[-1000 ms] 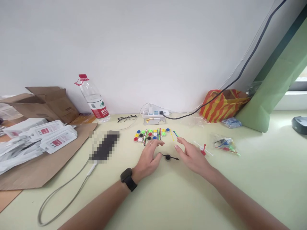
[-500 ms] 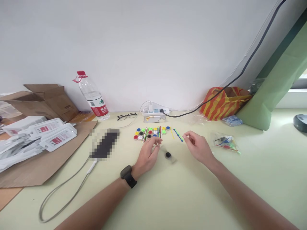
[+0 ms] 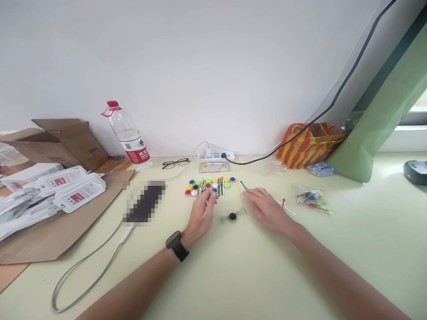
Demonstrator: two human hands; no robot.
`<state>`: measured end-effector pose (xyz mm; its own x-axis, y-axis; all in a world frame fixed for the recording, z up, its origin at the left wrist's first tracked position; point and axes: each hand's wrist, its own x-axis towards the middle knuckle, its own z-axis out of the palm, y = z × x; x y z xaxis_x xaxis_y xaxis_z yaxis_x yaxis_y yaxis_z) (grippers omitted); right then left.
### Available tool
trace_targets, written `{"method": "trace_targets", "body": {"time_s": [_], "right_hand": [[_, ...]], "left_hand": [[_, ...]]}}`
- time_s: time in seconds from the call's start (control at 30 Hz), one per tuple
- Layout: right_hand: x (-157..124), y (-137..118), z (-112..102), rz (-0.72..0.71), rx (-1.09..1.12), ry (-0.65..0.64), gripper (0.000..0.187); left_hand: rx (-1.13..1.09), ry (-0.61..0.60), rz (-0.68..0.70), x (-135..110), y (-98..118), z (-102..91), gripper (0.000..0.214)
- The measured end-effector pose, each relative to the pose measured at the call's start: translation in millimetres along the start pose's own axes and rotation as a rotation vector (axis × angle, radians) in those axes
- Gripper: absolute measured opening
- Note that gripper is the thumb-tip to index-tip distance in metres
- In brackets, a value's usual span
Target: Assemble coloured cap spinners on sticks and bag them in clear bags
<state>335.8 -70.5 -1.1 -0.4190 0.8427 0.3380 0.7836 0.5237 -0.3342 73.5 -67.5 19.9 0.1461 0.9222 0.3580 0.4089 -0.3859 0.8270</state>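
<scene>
Both hands low on the counter (image 3: 233, 275), flanking a small black spinner (image 3: 232, 217).
Left hand (image 3: 202, 212) loosely curled, right hand (image 3: 265, 208) flat and open — each grip empty. Spinner lies between them, touching neither; probably light, rigid plastic — best pinched at its hub. Coloured caps (image 3: 208, 185) lie just beyond.

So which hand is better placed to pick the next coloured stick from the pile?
Probably the left hand: its fingertips already reach the coloured sticks, while the right hand lies flat beside the black spinner.
</scene>
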Motion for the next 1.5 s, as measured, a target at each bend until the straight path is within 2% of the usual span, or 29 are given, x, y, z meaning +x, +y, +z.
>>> {"method": "trace_targets", "body": {"time_s": [0.27,0.47,0.57,0.77,0.93,1.07,1.27,1.5], "right_hand": [[-2.0,-4.0,2.7,0.030,-0.118,-0.040,0.059],[3.7,-3.6,0.0,0.057,0.079,0.069,0.035],[4.8,-3.3,0.6,0.066,0.091,0.093,0.039],[4.1,-3.8,4.2,0.041,-0.102,-0.020,0.049],[8.4,-2.0,-0.8,0.053,0.035,0.074,0.033],[9.7,1.6,-1.8,0.056,0.113,0.146,0.029],[6.9,8.8,4.4,0.046,-0.047,0.080,0.034],[8.3,11.7,0.3,0.035,-0.048,0.042,0.020]], "left_hand": [[-0.001,-0.005,-0.002,-0.6,-0.7,0.2,0.032],[0.008,0.002,0.003,-0.2,-2.2,0.4,0.033],[0.007,-0.002,0.008,0.1,-3.5,0.7,0.033],[-0.008,-0.013,-0.005,0.1,-2.7,0.4,0.033],[-0.005,-0.007,-0.012,-0.2,-1.5,-0.1,0.033],[-0.002,-0.012,-0.012,0.4,-1.2,0.2,0.033],[0.001,-0.020,-0.014,0.3,-1.3,0.2,0.033],[0.004,-0.025,-0.018,-0.1,-0.6,-0.1,0.033]]}}
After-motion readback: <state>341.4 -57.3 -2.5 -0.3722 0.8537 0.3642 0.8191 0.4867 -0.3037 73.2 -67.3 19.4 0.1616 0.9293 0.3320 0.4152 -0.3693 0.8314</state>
